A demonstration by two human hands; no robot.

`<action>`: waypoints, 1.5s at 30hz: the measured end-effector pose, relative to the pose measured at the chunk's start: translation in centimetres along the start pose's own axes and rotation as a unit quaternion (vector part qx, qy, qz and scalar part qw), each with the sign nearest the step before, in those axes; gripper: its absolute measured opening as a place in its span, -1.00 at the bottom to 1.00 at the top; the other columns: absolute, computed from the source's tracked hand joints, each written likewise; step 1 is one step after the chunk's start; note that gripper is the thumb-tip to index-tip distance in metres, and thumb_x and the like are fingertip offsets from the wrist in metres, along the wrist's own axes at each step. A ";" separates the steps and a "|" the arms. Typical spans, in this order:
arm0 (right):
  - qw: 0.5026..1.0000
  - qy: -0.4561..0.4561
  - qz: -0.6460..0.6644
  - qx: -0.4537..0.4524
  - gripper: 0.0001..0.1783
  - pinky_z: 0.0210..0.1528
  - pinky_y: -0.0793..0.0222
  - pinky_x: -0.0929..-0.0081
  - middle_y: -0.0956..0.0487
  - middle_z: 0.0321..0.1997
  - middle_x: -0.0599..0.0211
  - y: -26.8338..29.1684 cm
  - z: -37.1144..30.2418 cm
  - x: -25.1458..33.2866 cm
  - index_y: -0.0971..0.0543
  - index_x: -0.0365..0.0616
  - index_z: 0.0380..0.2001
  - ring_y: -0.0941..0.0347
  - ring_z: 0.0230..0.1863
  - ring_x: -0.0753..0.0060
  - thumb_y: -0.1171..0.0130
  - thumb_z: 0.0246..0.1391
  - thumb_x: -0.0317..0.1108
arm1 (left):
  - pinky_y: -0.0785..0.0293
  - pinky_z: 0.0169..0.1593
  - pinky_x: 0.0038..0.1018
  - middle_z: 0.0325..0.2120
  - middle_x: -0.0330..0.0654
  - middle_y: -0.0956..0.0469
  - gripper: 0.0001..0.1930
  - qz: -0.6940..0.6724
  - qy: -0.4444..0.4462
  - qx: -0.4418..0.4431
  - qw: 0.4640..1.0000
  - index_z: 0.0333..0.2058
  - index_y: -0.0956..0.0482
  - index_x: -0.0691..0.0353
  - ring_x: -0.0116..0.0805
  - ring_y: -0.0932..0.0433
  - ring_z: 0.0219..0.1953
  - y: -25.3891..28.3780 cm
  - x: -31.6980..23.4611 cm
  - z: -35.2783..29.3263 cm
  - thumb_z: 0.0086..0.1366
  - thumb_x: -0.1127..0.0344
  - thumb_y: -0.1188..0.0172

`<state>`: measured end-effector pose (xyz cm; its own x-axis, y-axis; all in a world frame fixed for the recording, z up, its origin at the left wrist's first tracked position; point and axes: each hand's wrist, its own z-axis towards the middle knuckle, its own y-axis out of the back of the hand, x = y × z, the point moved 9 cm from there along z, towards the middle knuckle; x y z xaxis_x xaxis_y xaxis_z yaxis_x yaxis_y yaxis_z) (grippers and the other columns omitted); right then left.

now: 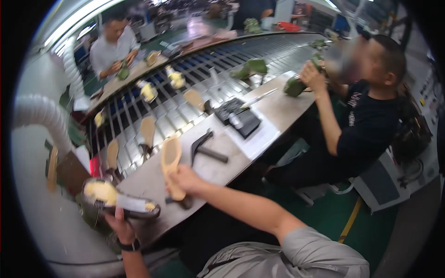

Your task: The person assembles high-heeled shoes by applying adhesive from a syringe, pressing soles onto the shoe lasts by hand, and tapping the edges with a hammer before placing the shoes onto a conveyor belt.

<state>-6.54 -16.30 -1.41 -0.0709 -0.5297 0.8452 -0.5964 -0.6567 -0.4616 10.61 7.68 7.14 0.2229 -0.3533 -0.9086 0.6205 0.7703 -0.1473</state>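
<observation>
My left hand [121,226] grips a dark shoe upper [141,214] from below, its underside turned up. A yellow filling and a pale strip cover that underside. In front of me, my right hand [185,180] is closed around the narrow part of a tan shoe sole [170,153], whose broad end points away from me. A dark heel shows at the sole's near end, just over the edge of the work table [143,185]. Right of the sole, a hammer [211,150] lies on the table.
A slatted conveyor [185,113] carries several tan soles and yellow-bottomed shoes beyond the table. A black box [245,123] rests on white paper [262,143]. At right, a co-worker [371,106] holds a green shoe; another person [113,48] works across the conveyor. A ribbed hose [41,111] curves at left.
</observation>
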 end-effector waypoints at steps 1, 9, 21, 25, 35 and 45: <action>0.998 0.041 -0.035 -0.023 -0.76 -0.39 -0.65 0.23 -0.64 -0.34 0.17 0.7 0.2 1.3 -0.47 -0.31 -0.04 -0.67 -0.41 0.21 -0.07 0.50 -0.29 | -0.49 0.30 -0.21 0.19 0.02 -0.56 -0.41 -0.058 0.010 0.007 0.998 0.32 -0.35 0.39 -0.14 -0.59 0.17 0.5 1.6 0.9 0.50 0.11 -0.21; 0.831 0.248 -0.488 -0.102 -0.61 -0.17 -0.60 0.01 -0.68 -0.31 -0.30 -1.1 -1.3 9.3 -0.56 -0.36 -0.01 -0.67 -0.31 -0.32 -0.34 0.24 -0.29 | -0.51 0.30 -0.23 0.20 0.18 -0.55 -0.09 -0.162 0.100 0.169 0.967 0.36 -0.34 0.46 -0.07 -0.61 0.18 -8.7 4.6 5.8 0.44 -0.35 -0.04; 0.954 0.156 -0.231 0.108 -0.52 -0.48 -0.23 0.57 -0.53 -0.59 0.38 -1.7 -4.7 5.5 -0.63 -0.30 -0.36 -0.32 -0.57 0.64 -0.14 0.50 -0.07 | -0.49 0.27 -0.21 0.15 0.25 -0.59 -0.18 -0.213 0.143 0.077 0.963 0.34 -0.36 0.48 -0.01 -0.62 0.16 -9.1 4.7 5.5 0.47 -0.24 0.03; 0.964 0.146 -0.206 0.085 -0.50 -0.49 -0.14 0.60 -0.47 -0.62 0.48 -1.8 -4.4 5.5 -0.57 -0.26 -0.53 -0.25 -0.55 0.72 -0.14 0.49 -0.15 | -0.51 0.26 -0.29 0.18 0.16 -0.59 -0.27 -0.241 0.131 0.084 0.958 0.32 -0.41 0.48 -0.10 -0.61 0.21 -8.3 4.5 5.5 0.51 -0.13 0.01; 0.914 0.237 -0.326 -0.047 -0.78 -0.33 -0.34 0.58 -0.58 -0.43 0.42 -1.1 -5.1 6.1 -0.57 -0.27 -0.31 -0.39 -0.40 0.69 -0.36 0.25 -0.34 | -0.47 0.30 -0.23 0.19 0.28 -0.56 -0.18 -0.195 0.110 0.118 0.968 0.36 -0.35 0.45 -0.02 -0.60 0.20 -9.1 4.0 5.4 0.45 -0.23 0.00; 0.888 0.237 -0.387 -0.066 -0.85 0.22 -0.46 0.21 -0.58 0.23 -0.10 2.9 -14.1 5.0 -0.61 -0.31 -0.17 -0.61 0.17 -0.06 -0.34 0.23 -0.52 | -0.55 0.23 -0.29 0.19 0.16 -0.58 -0.24 -0.272 0.097 0.125 0.949 0.34 -0.39 0.43 -0.11 -0.60 0.22 -8.6 3.3 5.5 0.48 -0.17 -0.05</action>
<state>-19.95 -13.29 5.30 0.0914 0.3600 0.9285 -0.7000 -0.6399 0.3170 10.12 -3.01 7.50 -0.3089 -0.5395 -0.7833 0.7687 0.3434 -0.5396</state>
